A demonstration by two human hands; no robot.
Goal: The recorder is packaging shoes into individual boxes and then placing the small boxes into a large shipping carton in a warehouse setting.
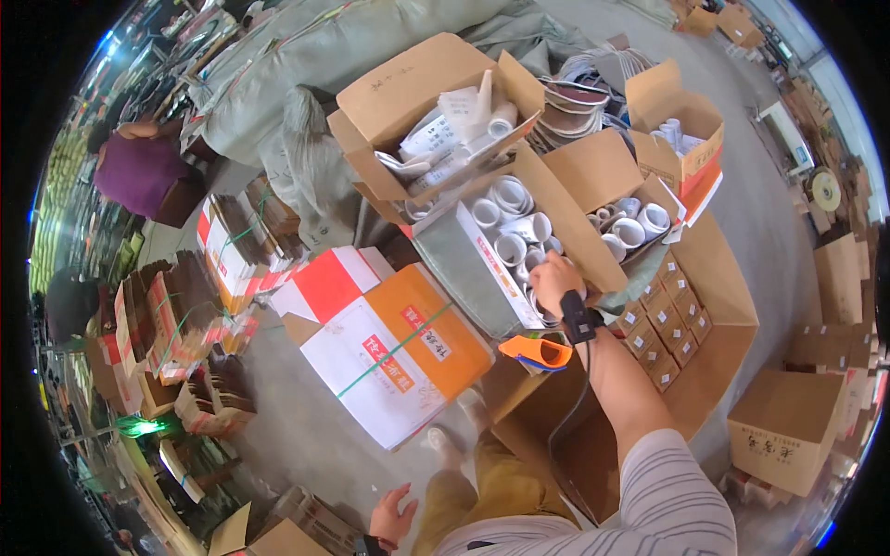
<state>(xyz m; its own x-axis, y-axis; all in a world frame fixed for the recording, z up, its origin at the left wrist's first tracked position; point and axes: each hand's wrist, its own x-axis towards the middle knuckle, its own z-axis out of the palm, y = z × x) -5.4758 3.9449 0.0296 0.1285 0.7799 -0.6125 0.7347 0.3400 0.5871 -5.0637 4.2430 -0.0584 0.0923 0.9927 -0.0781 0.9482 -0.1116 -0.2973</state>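
My right hand (558,282), with a dark band and device (579,317) at its wrist, reaches into an open carton (484,264) of white paper rolls (510,247). Its fingers curl down among the rolls, their tips hidden, so I cannot make out what is between them. A cable runs down from the wrist device. Low in the picture, beside my trouser leg, my left hand (393,515) hangs open, fingers apart and holding nothing. Just below the carton of rolls sits an orange and blue hollow plastic piece (538,352).
More open cartons (422,79) with white rolls stand behind and to the right. A big carton (732,361) holds small brown boxes (663,324). Left lies a green-strapped stack of flat cartons (380,361). A person in purple (144,171) is at far left.
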